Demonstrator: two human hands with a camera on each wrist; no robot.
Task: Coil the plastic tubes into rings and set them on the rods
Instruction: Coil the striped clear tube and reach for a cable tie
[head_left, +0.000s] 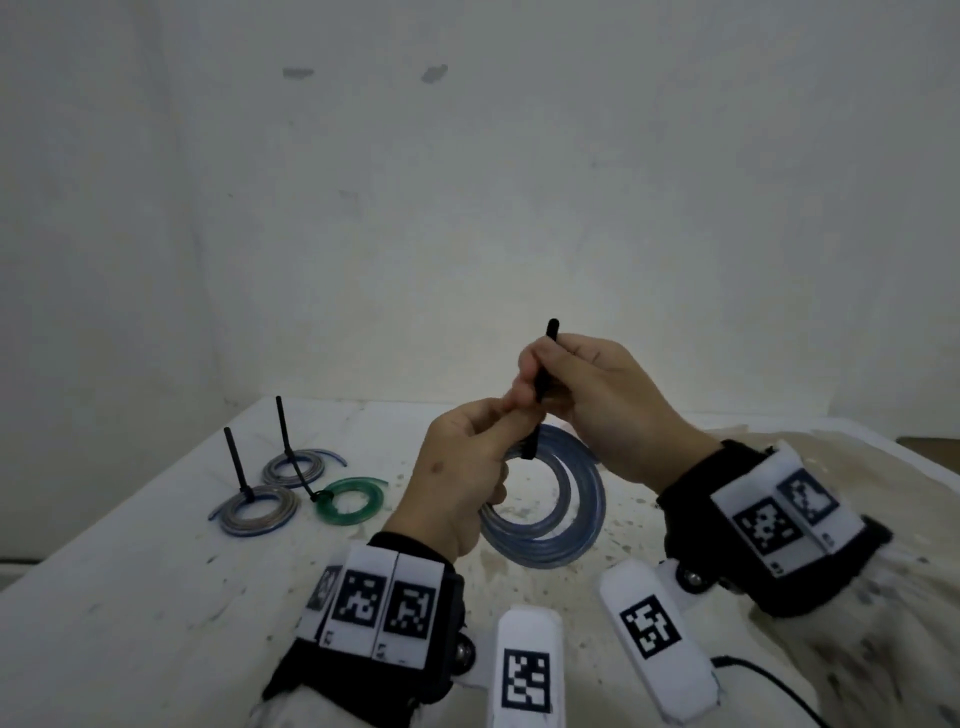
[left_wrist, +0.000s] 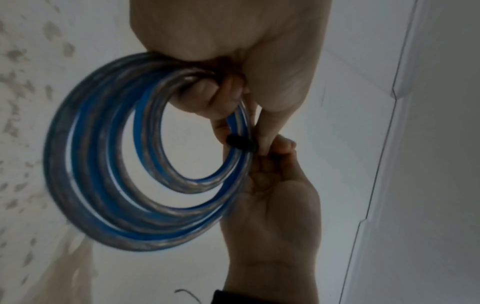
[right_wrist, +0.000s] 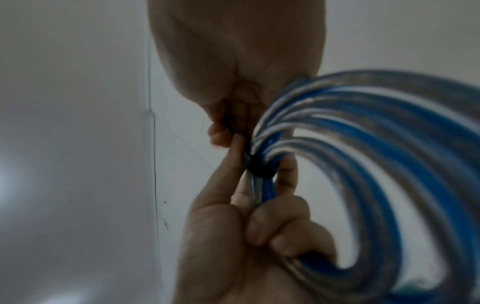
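Observation:
A blue and clear tube wound into a coil (head_left: 576, 525) hangs above the white table (head_left: 156, 597). My left hand (head_left: 498, 415) grips the coil at its upper left edge, fingers curled round the strands. My right hand (head_left: 535, 374) pinches a thin black rod (head_left: 549, 338) that runs down to the coil's top. In the left wrist view the coil (left_wrist: 85, 185) has a black band (left_wrist: 240, 143) wrapped across its strands between both hands. The right wrist view shows the same black band (right_wrist: 259, 170) binding the coil (right_wrist: 389, 164).
At the left of the table, two black rods (head_left: 236, 462) (head_left: 283, 423) stand upright, each in a grey-blue coil (head_left: 260, 512) (head_left: 293, 467). A green coil (head_left: 348, 501) lies beside them. A white wall rises behind. A black cable (head_left: 769, 680) runs at the lower right.

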